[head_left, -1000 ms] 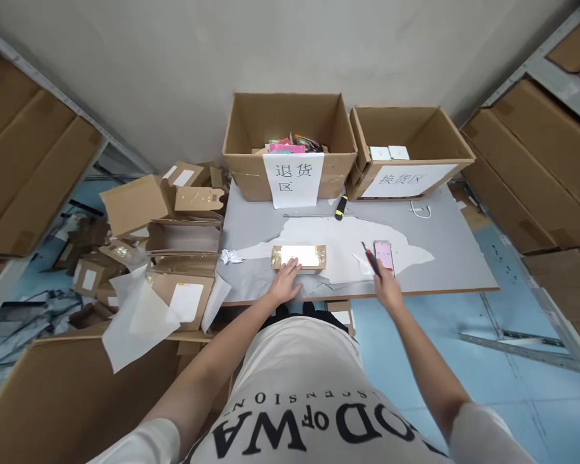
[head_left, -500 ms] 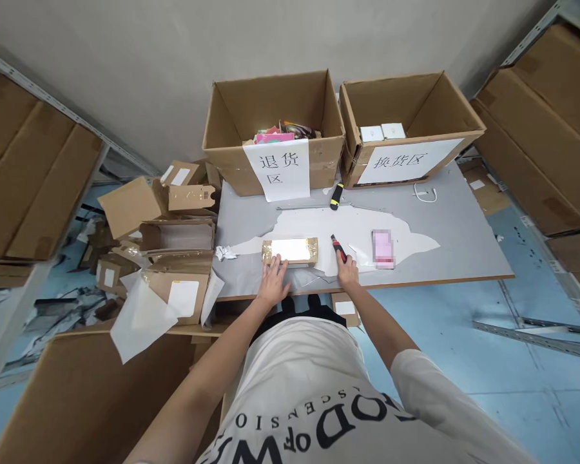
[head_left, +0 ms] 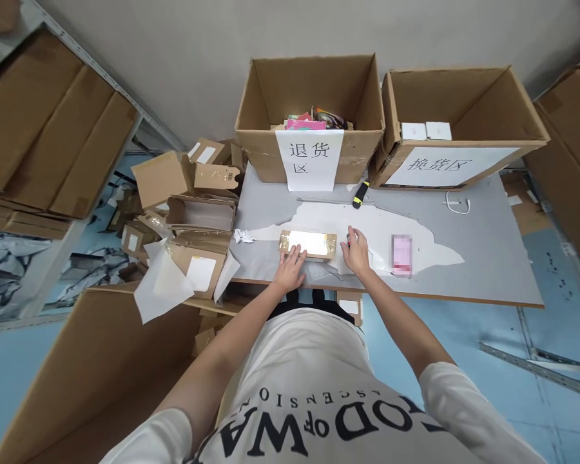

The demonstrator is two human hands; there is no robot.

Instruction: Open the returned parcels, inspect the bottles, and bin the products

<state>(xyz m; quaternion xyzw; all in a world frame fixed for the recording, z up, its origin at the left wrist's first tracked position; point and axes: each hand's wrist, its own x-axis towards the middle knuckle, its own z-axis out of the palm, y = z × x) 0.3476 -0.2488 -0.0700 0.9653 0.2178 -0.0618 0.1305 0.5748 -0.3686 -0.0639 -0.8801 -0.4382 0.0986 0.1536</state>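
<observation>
My left hand [head_left: 290,267] lies with fingers spread on the near left part of a small taped carton [head_left: 331,245], which bears a white label. To the right of this carton, my right hand [head_left: 356,251] is curled around a red and black utility knife [head_left: 348,240]. Only a bit of the knife shows between the fingers; its blade is hidden. A flat pink packet [head_left: 401,256], partly blurred out, lies farther right. Beyond the carton, a yellow and black cutter [head_left: 361,194] rests on the grey table [head_left: 493,258].
Two open cardboard boxes with paper signs stand at the back, a left box [head_left: 256,151] holding colourful packs and a right box [head_left: 526,132] with small white cartons. Opened cartons [head_left: 200,216] are heaped at the left. A white cable [head_left: 458,205] lies at the right.
My right hand has turned over the utility knife, now mostly covering it. My left hand remains on the carton. The camera view has shifted, so the table appears farther right.
</observation>
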